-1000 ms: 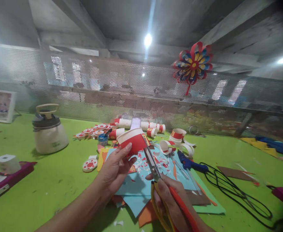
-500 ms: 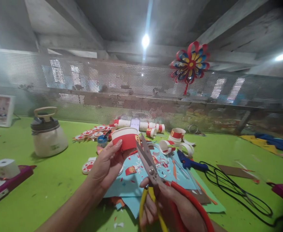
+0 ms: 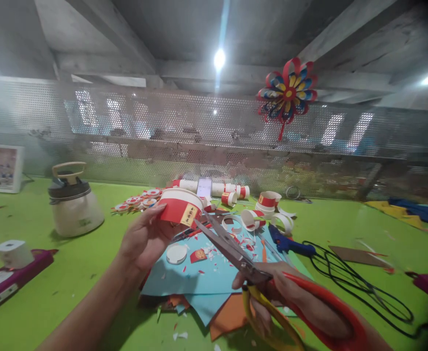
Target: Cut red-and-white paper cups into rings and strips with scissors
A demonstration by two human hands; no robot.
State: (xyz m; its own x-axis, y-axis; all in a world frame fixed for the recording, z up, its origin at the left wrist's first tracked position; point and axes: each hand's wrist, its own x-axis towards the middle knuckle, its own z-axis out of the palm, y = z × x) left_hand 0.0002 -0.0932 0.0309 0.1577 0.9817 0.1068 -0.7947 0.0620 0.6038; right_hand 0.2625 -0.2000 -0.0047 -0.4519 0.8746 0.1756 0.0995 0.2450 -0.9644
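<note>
My left hand [image 3: 144,236] grips a red and white paper cup section [image 3: 175,207] with a yellow label facing me, thumb against its red side. In my right hand [image 3: 272,287] are large scissors [image 3: 232,248] with one red and one yellow handle. Their blades are parted, and the tips are by the cup's lower right edge; whether they touch it I cannot tell. Below lies light blue paper [image 3: 173,282], strewn with red and white snippets, a round white disc [image 3: 176,254] and a red cut piece [image 3: 198,256].
A blue glue gun [image 3: 290,246] with a looped black cord lies right. Cut cup rings [image 3: 250,220] and a phone [image 3: 204,187] are behind the paper. On the left stand a kettle-like jug [image 3: 75,209] and a purple power strip [image 3: 19,278]. A paper flower [image 3: 287,92] hangs above.
The cup has moved slightly left and turned, bringing more of its yellow label into view. My right hand and the scissors have shifted right, tilting the scissors flatter.
</note>
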